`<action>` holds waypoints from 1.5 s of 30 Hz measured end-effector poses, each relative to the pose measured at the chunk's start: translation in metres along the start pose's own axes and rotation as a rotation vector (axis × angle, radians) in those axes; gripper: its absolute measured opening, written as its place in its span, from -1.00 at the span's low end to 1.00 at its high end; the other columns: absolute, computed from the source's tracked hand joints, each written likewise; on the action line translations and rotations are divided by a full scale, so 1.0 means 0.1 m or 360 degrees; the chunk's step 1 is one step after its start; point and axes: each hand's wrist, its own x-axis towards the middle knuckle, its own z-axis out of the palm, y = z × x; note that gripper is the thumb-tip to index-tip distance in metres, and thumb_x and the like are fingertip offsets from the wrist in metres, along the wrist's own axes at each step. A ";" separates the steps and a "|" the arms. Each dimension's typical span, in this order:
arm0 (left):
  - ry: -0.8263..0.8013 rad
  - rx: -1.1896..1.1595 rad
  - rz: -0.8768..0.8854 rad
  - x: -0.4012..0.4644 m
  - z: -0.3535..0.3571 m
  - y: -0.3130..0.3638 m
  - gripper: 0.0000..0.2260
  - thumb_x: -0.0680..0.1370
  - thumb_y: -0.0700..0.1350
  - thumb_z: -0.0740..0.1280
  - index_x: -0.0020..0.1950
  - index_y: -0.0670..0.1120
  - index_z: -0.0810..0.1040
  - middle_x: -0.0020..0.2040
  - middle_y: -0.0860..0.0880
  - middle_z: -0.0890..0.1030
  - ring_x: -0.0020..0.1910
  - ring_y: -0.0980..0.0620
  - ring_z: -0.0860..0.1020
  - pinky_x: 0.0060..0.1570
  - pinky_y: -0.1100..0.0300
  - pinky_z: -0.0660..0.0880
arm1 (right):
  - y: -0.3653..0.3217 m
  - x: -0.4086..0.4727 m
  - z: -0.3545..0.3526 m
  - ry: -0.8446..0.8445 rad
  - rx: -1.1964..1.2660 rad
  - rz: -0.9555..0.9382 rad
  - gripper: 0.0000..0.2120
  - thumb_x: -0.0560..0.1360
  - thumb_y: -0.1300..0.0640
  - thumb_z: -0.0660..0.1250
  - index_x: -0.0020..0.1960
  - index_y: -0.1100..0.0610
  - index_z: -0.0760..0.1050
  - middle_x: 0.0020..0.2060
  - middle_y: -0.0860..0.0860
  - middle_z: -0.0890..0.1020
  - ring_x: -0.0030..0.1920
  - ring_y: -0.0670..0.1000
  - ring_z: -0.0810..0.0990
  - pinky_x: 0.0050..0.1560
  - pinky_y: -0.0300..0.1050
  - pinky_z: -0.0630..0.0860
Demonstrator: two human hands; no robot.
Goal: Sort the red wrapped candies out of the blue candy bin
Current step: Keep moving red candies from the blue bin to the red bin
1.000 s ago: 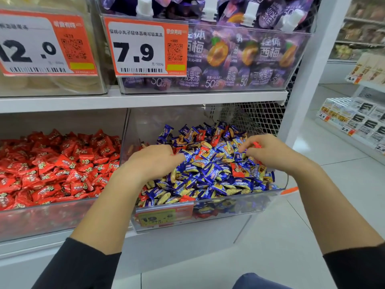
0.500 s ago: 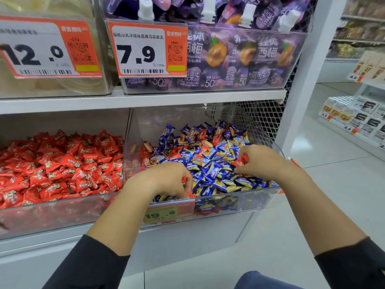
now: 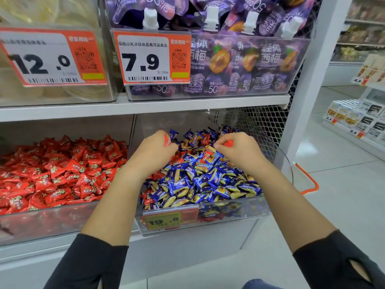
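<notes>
A clear bin (image 3: 227, 209) on the lower shelf holds blue wrapped candies (image 3: 200, 180) with a few red wrapped candies (image 3: 209, 156) mixed in. My left hand (image 3: 154, 151) hovers over the back left of the pile, fingers curled round a red candy (image 3: 166, 140) that pokes out of the fist. My right hand (image 3: 239, 151) is over the back right of the pile and pinches another red candy (image 3: 228, 143) between thumb and fingers. To the left, a second clear bin (image 3: 52, 220) is heaped with red candies (image 3: 56, 174).
Above the white shelf board (image 3: 145, 107) stand a bin of purple jelly pouches (image 3: 239, 65) and price tags 7.9 (image 3: 152, 59) and 12.0 (image 3: 52, 59). A white post (image 3: 306, 84) and wire mesh (image 3: 262, 126) flank the blue bin's right. An orange handle (image 3: 308, 178) sticks out beside it.
Both hands have moved from the front and middle of the blue bin to its back, each still holding red candy. The camera has tilted up and closer.
</notes>
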 end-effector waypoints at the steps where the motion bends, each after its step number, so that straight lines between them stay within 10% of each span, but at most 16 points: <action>1: 0.0000 -0.0004 -0.0036 0.02 0.02 -0.01 -0.86 0.56 -0.07 0.22 0.01 -0.13 0.44 -0.13 -0.05 0.55 -0.16 -0.03 0.49 -0.26 0.10 0.34 | -0.01 0.04 0.04 -0.0009 -0.0040 -0.0005 -0.88 0.55 0.03 0.30 -0.02 -0.03 0.63 -0.10 0.01 0.68 -0.20 0.04 0.61 -0.15 -0.05 0.57; 10: -0.0118 0.0330 -0.0404 0.35 0.21 -0.10 -0.83 0.55 -0.22 0.15 -0.10 -0.21 0.52 -0.16 -0.16 0.63 -0.16 -0.17 0.63 -0.06 0.05 0.59 | 0.30 0.44 0.13 -0.0069 -0.0116 0.0329 -0.64 0.44 0.33 0.22 0.21 0.23 0.54 0.00 0.23 0.64 -0.29 0.13 0.49 -0.28 -0.08 0.39; 14: -0.0487 0.0225 -0.0594 0.56 0.34 0.04 -0.80 0.59 -0.29 0.06 -0.20 -0.22 0.38 -0.27 -0.17 0.50 -0.29 -0.12 0.56 -0.23 0.11 0.54 | 0.28 0.48 0.15 -0.0336 -0.0168 0.0308 -0.51 0.52 0.29 0.19 0.41 0.02 0.38 0.14 0.16 0.58 -0.15 0.12 0.56 -0.26 -0.10 0.47; 20: -0.0624 -0.0155 -0.0894 0.71 0.57 -0.04 -0.66 0.55 -0.23 0.21 0.34 -0.17 0.41 0.22 -0.18 0.53 -0.40 0.04 0.35 -0.52 0.26 0.41 | 0.20 0.44 0.27 -0.0707 -0.0178 0.0192 -0.40 0.52 0.37 0.11 0.51 0.00 0.22 0.33 0.13 0.46 -0.42 -0.04 0.44 -0.48 -0.21 0.32; 24: -0.0596 -0.0412 -0.0728 0.60 0.51 0.08 -0.86 0.53 -0.26 0.20 0.01 -0.10 0.51 -0.36 -0.06 0.50 -0.56 0.11 0.41 -0.50 0.29 0.37 | 0.28 0.44 0.17 -0.0767 0.0047 0.0156 -0.38 0.50 0.36 0.20 0.52 0.05 0.20 0.40 0.10 0.39 -0.21 -0.02 0.53 -0.37 -0.23 0.38; 28: -0.0772 -0.0277 -0.0217 0.32 0.30 0.24 -0.63 0.51 -0.31 0.17 0.07 0.17 0.48 -0.50 0.09 0.55 -0.59 0.20 0.48 -0.57 0.34 0.33 | 0.25 0.36 -0.05 -0.0881 0.0134 0.0047 -0.43 0.43 0.40 0.26 0.34 -0.04 0.46 -0.09 0.01 0.56 -0.30 0.04 0.46 -0.30 -0.16 0.39; 37: -0.0838 -0.0098 0.0062 -0.03 0.09 0.02 -0.84 0.57 -0.15 0.30 0.12 0.03 0.55 -0.43 0.01 0.52 -0.51 0.14 0.43 -0.52 0.31 0.26 | 0.18 0.01 -0.26 -0.0869 0.0127 0.0001 -0.75 0.46 0.14 0.45 0.10 -0.07 0.56 0.01 -0.07 0.54 0.06 0.01 0.56 0.13 -0.08 0.48; 45: -0.0350 -0.0060 -0.0006 -0.07 0.03 -0.04 -0.76 0.52 0.14 0.32 -0.09 -0.02 0.50 -0.25 0.08 0.49 -0.31 0.13 0.45 -0.29 0.19 0.33 | 0.12 -0.08 -0.33 -0.0416 0.0414 -0.0037 -0.88 0.42 -0.02 0.47 -0.12 0.01 0.63 -0.25 -0.03 0.62 -0.30 -0.10 0.55 -0.24 -0.18 0.49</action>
